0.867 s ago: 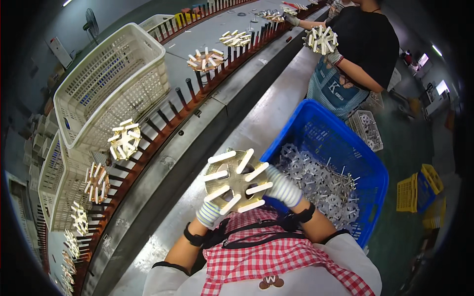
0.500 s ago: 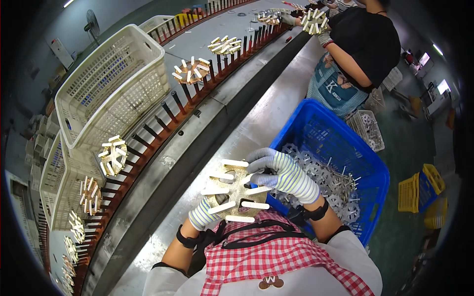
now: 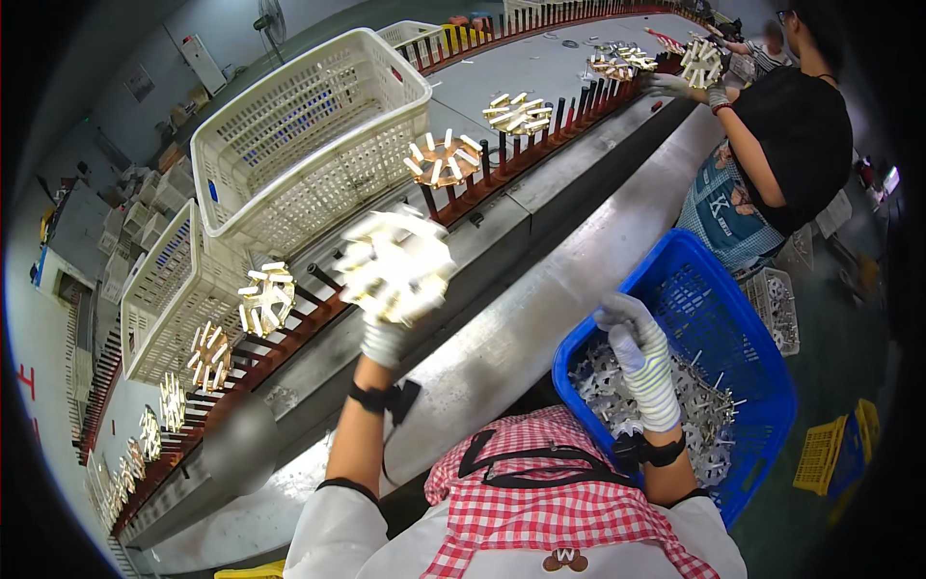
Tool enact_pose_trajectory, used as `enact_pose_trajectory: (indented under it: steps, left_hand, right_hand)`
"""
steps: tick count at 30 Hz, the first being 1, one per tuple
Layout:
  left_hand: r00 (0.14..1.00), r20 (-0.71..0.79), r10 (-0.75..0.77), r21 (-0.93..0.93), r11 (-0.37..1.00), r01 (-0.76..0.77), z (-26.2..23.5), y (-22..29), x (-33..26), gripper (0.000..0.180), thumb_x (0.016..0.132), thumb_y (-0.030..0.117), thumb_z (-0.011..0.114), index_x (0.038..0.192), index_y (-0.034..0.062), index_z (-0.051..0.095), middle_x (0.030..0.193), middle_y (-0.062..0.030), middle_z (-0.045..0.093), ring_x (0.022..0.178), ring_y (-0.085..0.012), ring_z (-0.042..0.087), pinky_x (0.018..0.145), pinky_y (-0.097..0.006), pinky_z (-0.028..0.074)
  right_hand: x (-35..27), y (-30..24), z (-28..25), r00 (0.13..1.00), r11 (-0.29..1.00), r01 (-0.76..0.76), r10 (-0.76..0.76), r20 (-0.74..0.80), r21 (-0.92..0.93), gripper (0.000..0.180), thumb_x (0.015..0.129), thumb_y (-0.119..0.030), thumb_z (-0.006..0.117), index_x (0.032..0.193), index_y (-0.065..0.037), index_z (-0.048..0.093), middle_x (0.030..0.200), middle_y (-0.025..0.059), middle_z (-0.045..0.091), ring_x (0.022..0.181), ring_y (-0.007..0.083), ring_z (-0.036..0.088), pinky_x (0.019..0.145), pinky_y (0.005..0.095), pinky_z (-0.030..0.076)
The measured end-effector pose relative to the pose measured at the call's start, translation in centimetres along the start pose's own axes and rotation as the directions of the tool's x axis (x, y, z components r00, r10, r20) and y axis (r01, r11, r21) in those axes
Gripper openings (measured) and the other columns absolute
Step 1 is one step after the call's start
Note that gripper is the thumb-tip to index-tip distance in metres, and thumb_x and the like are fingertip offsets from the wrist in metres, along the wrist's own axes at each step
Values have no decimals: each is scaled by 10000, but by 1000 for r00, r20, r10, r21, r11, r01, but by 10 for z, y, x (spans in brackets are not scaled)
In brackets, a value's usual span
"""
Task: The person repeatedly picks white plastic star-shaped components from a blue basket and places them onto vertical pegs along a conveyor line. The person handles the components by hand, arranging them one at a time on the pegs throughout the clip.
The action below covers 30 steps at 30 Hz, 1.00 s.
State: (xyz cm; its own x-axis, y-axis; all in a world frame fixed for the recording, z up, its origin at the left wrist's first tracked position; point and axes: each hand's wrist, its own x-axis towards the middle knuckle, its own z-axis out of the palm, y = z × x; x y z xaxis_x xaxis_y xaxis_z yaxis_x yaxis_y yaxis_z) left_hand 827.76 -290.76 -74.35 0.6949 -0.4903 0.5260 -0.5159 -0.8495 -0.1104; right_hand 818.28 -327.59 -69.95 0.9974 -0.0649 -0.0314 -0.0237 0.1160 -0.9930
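A round metal piece with white pegs (image 3: 395, 261), bright and smeared by motion, is held up in my left hand (image 3: 384, 343) beside the row of dark upright posts. The striped glove's fingers are mostly hidden behind this piece. My right hand (image 3: 641, 362), in a matching glove, hovers over the blue basket (image 3: 571, 372) with nothing visible in it and its fingers partly stretched out. Many small silvery metal parts (image 3: 709, 425) lie in the basket. Similar pegged pieces sit on the posts to either side, among them a coppery one (image 3: 444, 161) and a pale one (image 3: 267, 301).
A red-brown rail of posts (image 3: 502, 169) curves along the metal bench (image 3: 492, 333). Behind it stand white plastic crates (image 3: 318, 174). At the upper right, a co-worker in black (image 3: 791, 135) holds another pegged piece (image 3: 701, 63). Yellow baskets (image 3: 820, 455) stand on the floor at right.
My left hand has carried the pegged piece up and left from in front of my apron to the posts. My right hand has let go of it and moved right over the blue basket.
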Motion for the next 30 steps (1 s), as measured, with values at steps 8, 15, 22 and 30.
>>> enact_pose_trajectory:
  steps: [8,15,22,30]
  left_hand:
    - [724,167,-669,223,741,633,137,-163,-39,394,929,248,476,1283,92,552,1305,-120,568,1230,-310,495,1068,-426,353]
    - [485,15,-874,311,465,829,141,-181,-54,451,968,295,443,1350,58,481,1370,-131,517,1258,-293,479,1082,-406,346]
    - [568,67,-820,350,553,757,149,-188,-58,465,968,320,456,1337,40,493,1345,-141,537,1222,-310,510,1060,-409,373]
    - [282,213,-935,34,296,955,129,-65,-8,532,962,374,497,1350,10,466,1341,-186,525,1187,-320,535,1043,-392,397]
  right_hand:
    - [-12,27,-78,992,985,-117,110,-60,-124,290,932,-241,601,1091,1,616,1040,76,618,922,142,576,848,282,454]
    - [-32,79,-163,926,940,-328,300,-232,-97,324,952,-295,558,1069,-1,629,965,72,642,902,155,585,845,299,458]
    - [-40,115,-255,838,708,-542,413,-358,-452,462,934,-384,555,1127,31,618,1079,202,661,1004,305,623,895,366,461]
    - [-154,168,-407,676,373,-703,614,-407,-605,427,906,-376,535,1089,-5,643,932,194,681,901,334,647,846,406,484]
